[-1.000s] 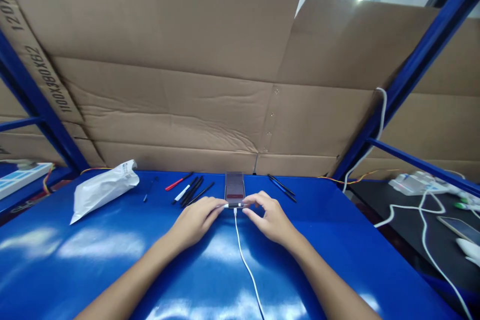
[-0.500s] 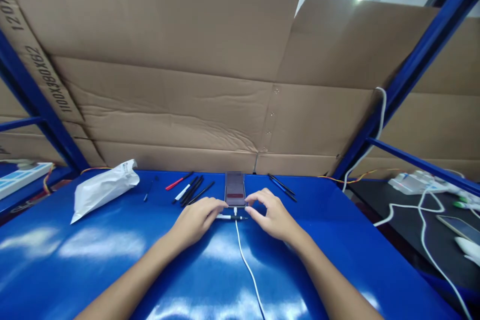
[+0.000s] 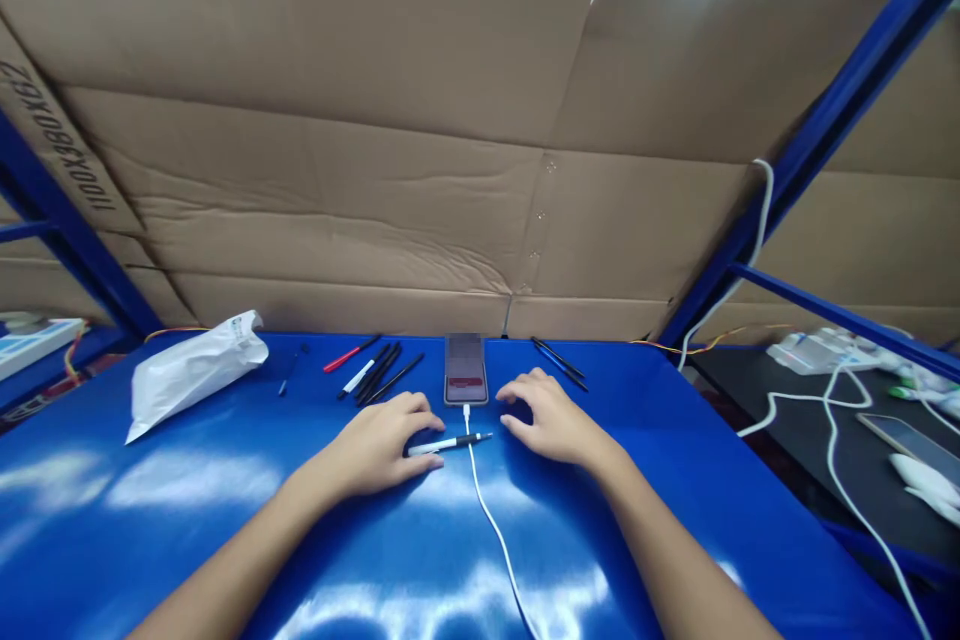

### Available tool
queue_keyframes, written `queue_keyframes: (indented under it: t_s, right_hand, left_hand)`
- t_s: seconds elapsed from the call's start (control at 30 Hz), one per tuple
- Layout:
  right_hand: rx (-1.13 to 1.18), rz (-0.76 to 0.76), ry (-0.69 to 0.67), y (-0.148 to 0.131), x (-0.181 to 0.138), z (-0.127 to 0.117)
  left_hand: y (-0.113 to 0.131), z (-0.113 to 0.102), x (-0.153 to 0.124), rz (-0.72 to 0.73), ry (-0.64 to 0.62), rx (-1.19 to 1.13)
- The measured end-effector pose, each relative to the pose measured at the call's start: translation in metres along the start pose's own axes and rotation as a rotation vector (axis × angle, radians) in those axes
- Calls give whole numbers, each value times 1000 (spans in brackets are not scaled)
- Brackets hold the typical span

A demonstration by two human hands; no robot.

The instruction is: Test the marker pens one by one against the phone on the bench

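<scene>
My left hand [image 3: 386,443] rests on the blue table with thumb and fingers apart. Between them lies the rear part of a white and black pen [image 3: 452,443], its tip pointing right across a white charging cable [image 3: 486,510]. No fingertip visibly pinches the pen. To the right, my right hand [image 3: 551,420] is lightly curled over the table, thumb and fingers apart and nothing between them. A phone [image 3: 465,370] lies face up beyond both hands, with the cable's plug at its near edge.
Several pens [image 3: 379,372], one red, lie left of the phone; dark pens [image 3: 559,363] lie right of it. A white plastic bag [image 3: 196,375] is farther left. Cardboard [image 3: 337,200] stands behind. A black table [image 3: 795,430] with cables and another phone [image 3: 911,445] adjoins at right.
Both hands have drawn back from the phone's near edge. My left hand has come around the pen's rear end, and the pen is now slightly tilted. The view has shifted a little.
</scene>
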State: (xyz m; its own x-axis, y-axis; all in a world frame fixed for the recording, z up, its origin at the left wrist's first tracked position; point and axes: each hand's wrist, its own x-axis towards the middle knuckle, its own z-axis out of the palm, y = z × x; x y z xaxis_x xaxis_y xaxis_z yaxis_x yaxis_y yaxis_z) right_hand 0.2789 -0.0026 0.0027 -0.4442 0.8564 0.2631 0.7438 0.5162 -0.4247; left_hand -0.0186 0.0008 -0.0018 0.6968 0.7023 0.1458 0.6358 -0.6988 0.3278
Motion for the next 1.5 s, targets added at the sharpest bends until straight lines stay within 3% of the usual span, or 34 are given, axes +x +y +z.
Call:
queue_keyframes:
  t_s: [0.17, 0.43, 0.73, 0.87, 1.17, 1.37, 1.5]
  right_hand:
    - [1, -11, -76, 2, 2, 9]
    - [162, -39, 64, -11, 2, -6]
    - [219, -86, 83, -19, 1, -3]
    - [230, -15, 135, -15, 2, -5]
    - [201, -52, 58, -18, 1, 0]
    - [326, 1, 271, -13, 5, 5]
    - [364, -4, 278, -15, 7, 12]
  left_hand:
    - [-4, 7, 4, -7, 20, 7]
    - [-8, 4, 6, -57, 186, -78]
    - [-4, 5, 7, -26, 174, -147]
    - [-6, 5, 8, -40, 176, -161]
    - [-1, 4, 7, -15, 180, -170]
    - [-3, 2, 7, -30, 194, -128]
    - [-1, 1, 7, -21, 199, -133]
